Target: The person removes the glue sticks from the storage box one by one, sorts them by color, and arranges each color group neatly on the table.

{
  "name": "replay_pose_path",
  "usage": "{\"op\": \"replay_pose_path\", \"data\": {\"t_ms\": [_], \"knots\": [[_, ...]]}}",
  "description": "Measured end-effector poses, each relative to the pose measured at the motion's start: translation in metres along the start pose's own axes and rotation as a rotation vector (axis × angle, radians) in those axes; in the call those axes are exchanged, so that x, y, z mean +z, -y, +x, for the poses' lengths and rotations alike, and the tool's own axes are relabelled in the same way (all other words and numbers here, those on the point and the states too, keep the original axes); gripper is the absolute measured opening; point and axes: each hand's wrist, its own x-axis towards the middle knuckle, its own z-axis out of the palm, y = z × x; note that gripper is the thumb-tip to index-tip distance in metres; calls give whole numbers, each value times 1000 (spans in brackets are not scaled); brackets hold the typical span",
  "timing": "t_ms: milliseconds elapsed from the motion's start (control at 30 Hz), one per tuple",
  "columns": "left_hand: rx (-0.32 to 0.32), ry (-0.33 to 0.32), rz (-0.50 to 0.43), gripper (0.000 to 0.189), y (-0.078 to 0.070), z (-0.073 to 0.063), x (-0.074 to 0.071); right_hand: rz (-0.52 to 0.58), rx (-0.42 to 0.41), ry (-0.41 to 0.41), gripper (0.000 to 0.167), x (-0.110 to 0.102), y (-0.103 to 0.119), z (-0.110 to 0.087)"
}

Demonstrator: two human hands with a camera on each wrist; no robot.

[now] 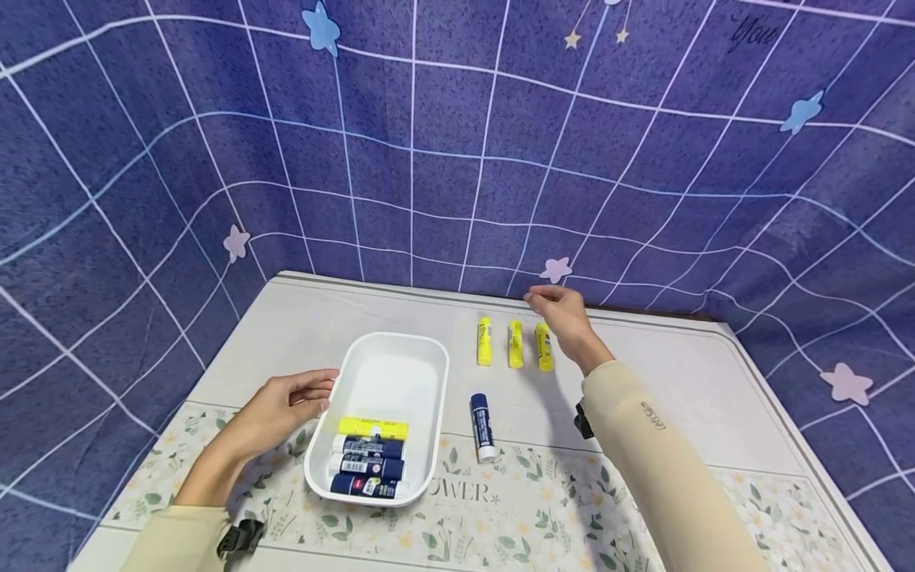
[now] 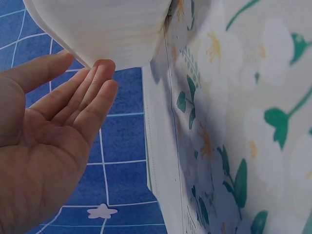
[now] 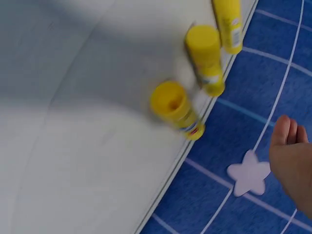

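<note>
My left hand (image 1: 282,413) is at the left wall of a white plastic tray (image 1: 442,413), fingers fairly straight; in the left wrist view its fingertips meet the tray's edge. Inside the tray lie a yellow glue stick (image 1: 373,428) and three navy ones (image 1: 370,467). Beyond the tray, my right hand (image 1: 562,322) hovers at the rightmost of three yellow glue sticks (image 1: 544,347), holding nothing visible. The other two, a middle one (image 1: 515,344) and a left one (image 1: 484,342), stand beside it in a row. A single navy glue stick (image 1: 482,427) is nearer me.
The table (image 1: 665,381) has a pale top with a floral printed band (image 1: 515,524) along the front. A blue gridded curtain (image 1: 429,119) with star patterns hangs behind and on both sides.
</note>
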Motion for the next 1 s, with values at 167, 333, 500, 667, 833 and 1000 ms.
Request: {"op": "replay_pose_path", "data": {"t_ms": [167,333,500,667,833,1000], "knots": [[-3,-2,-2,50,1,0,0,57,-32,134,43,19,12,-7],[-1,-1,-3,49,1,0,0,100,-28,235,38,36,22,-14],[0,1,-7,50,1,0,0,117,-43,341,37,54,31,-19],[-5,3,-4,50,2,0,0,111,-63,454,34,68,37,-24],[0,8,-14,50,1,1,-1,110,-81,545,35,79,41,-29],[4,10,-23,50,2,-1,-1,73,-100,632,41,90,41,-34]]}}
